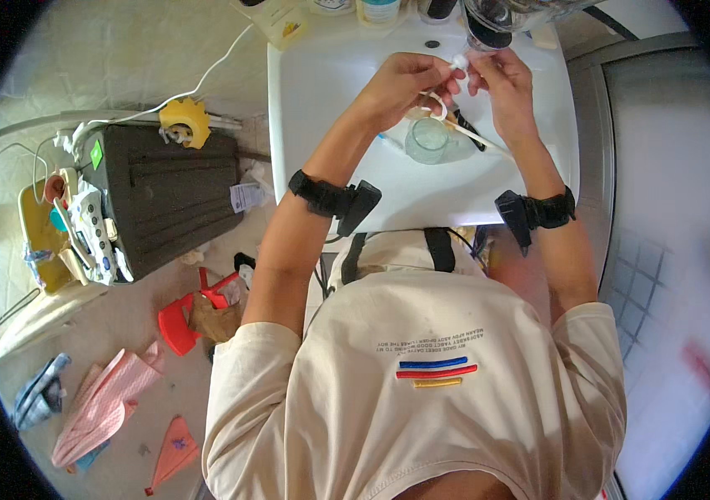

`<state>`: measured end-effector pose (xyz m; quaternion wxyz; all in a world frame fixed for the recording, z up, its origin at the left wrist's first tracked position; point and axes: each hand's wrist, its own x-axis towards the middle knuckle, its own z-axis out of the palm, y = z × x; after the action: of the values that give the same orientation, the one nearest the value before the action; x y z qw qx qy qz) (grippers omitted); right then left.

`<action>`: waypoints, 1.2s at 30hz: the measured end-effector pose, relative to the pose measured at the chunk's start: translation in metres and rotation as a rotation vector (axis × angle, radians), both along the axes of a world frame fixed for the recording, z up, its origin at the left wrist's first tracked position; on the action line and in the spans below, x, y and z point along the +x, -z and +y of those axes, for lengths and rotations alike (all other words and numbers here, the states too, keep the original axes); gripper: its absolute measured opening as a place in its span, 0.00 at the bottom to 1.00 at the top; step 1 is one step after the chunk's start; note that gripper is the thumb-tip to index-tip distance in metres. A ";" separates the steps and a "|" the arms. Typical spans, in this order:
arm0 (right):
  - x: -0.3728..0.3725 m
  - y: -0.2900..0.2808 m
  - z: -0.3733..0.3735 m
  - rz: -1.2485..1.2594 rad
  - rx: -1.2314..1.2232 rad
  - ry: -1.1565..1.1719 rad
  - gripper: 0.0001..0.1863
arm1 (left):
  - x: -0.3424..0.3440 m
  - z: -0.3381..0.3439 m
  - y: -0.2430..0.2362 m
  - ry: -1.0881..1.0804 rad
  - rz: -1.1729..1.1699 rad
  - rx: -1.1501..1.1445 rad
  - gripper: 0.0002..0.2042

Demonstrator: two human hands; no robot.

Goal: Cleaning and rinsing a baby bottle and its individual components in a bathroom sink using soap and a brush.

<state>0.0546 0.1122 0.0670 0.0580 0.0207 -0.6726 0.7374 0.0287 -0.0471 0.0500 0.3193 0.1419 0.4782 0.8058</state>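
Left hand [410,85]: grip pinches white piece [459,62] | right hand [505,87]: fingers curl just beside it, hold unclear | glass [428,142] stands in sink [313,200]

Closer to the body than the left hand [409,83] and right hand [502,87], the cream T-shirt [455,408] carries rows of small dark capital lettering [430,332], upside down in view. The white label [245,197] left of the left hand and the teal-labelled container [379,12] beyond it are illegible.
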 end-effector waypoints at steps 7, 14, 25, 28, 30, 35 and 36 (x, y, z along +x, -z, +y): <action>0.002 0.008 -0.007 -0.016 0.039 0.018 0.07 | -0.001 0.017 0.002 -0.113 0.031 -0.231 0.13; 0.005 0.009 -0.006 -0.136 -0.135 0.136 0.07 | 0.002 0.022 0.003 -0.228 0.402 -0.472 0.16; -0.016 -0.005 0.067 0.004 -0.230 0.249 0.06 | 0.020 -0.008 0.017 -0.180 0.133 -0.330 0.17; -0.005 -0.014 0.041 0.108 -0.055 0.100 0.09 | 0.020 -0.003 0.014 -0.135 0.053 -0.126 0.16; 0.002 -0.021 0.020 0.102 -0.014 0.154 0.10 | 0.020 0.001 0.006 -0.064 0.040 -0.019 0.15; 0.003 -0.025 0.018 0.184 -0.012 0.173 0.10 | 0.013 0.006 0.007 -0.047 -0.051 0.064 0.12; 0.003 -0.026 0.020 0.196 -0.004 0.184 0.09 | 0.012 0.005 0.008 -0.036 -0.056 0.121 0.11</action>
<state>0.0574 0.1318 0.0931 0.1908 0.0306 -0.6613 0.7248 0.0407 -0.0420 0.0422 0.3088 0.1295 0.4218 0.8426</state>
